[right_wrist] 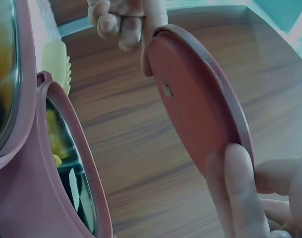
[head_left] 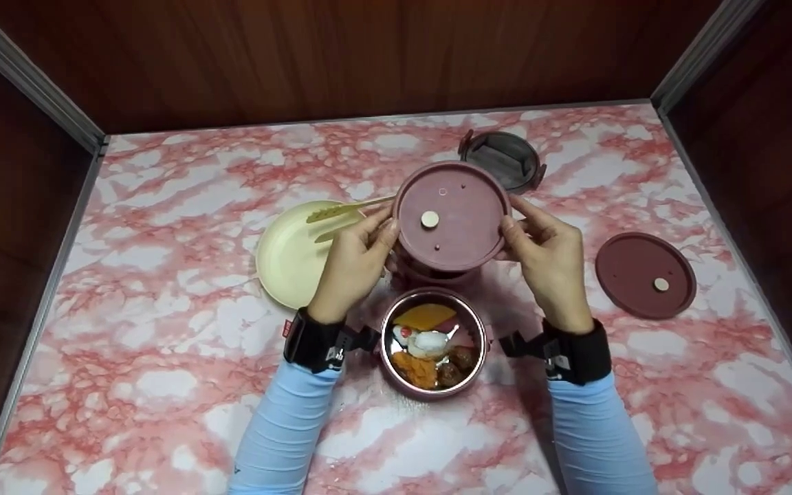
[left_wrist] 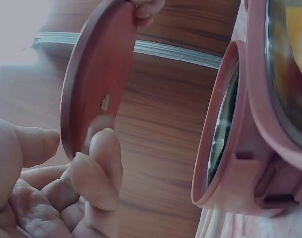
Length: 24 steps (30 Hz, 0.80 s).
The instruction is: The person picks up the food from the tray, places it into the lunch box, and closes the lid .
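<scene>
A round mauve lid (head_left: 461, 213) with a small cream knob is held up by both hands above the table. My left hand (head_left: 360, 258) pinches its left edge between thumb and fingers, and my right hand (head_left: 551, 261) grips the right edge the same way. Just below, nearer my body, stands an uncovered round container (head_left: 384, 354) with orange, yellow, white and brown food. Under the lid is a second mauve container, mostly hidden in the head view; the right wrist view shows its open rim (right_wrist: 98, 191) and divided metal inside.
To the left lies a cream plate (head_left: 286, 265) with pale yellow tongs (head_left: 334, 212) across it. A dark grey clip-sided piece (head_left: 506, 159) sits behind the lid. Another dark red round lid (head_left: 633, 268) rests at the right. Wooden panels (head_left: 382, 55) enclose the table.
</scene>
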Each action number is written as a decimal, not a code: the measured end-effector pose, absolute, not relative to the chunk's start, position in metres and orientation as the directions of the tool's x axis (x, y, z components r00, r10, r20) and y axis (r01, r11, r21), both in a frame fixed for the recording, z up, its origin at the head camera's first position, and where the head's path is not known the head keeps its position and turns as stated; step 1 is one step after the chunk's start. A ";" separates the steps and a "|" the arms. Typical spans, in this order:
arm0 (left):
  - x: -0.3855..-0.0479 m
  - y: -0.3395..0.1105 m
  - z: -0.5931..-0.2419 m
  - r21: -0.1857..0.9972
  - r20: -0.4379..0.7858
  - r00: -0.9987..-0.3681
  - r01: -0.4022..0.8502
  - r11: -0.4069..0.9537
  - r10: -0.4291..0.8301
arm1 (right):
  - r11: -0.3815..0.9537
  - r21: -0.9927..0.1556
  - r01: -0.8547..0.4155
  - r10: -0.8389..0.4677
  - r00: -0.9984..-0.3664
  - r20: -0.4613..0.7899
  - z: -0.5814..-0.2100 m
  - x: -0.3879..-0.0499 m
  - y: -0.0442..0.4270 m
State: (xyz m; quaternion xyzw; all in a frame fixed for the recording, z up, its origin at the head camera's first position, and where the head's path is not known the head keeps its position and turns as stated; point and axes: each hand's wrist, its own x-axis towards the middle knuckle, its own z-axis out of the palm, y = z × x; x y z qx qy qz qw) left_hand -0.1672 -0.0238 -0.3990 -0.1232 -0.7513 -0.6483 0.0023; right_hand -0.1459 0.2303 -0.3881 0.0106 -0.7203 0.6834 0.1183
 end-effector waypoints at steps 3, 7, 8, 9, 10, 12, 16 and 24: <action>-0.166 -0.025 -0.397 0.981 0.135 -0.973 0.158 0.112 0.188 | 0.053 -0.988 -0.147 0.048 -0.988 0.149 -0.385 -0.143 0.231; -0.166 -0.029 -0.395 0.970 0.129 -0.979 0.158 0.183 0.159 | 0.098 -0.989 -0.108 -0.102 -0.990 0.098 -0.379 -0.136 0.234; -0.166 -0.031 -0.395 0.965 0.132 -0.978 0.164 0.205 0.160 | 0.114 -0.988 -0.104 -0.119 -0.989 0.090 -0.377 -0.134 0.234; -0.166 -0.031 -0.394 0.957 0.141 -0.976 0.177 0.229 0.166 | 0.126 -0.987 -0.103 -0.128 -0.988 0.086 -0.376 -0.134 0.235; -0.166 -0.032 -0.393 0.952 0.144 -0.973 0.186 0.243 0.181 | 0.138 -0.985 -0.106 -0.129 -0.988 0.088 -0.375 -0.133 0.236; -0.166 -0.033 -0.392 0.942 0.160 -0.962 0.215 0.258 0.221 | 0.167 -0.979 -0.115 -0.129 -0.987 0.094 -0.373 -0.133 0.238; -0.165 -0.035 -0.392 0.926 0.183 -0.940 0.263 0.272 0.287 | 0.258 -0.957 -0.129 -0.162 -0.983 0.089 -0.372 -0.133 0.244; -0.164 -0.037 -0.393 0.891 0.166 -0.947 0.264 0.370 0.276 | 0.361 -0.929 -0.077 -0.286 -0.958 -0.032 -0.373 -0.123 0.250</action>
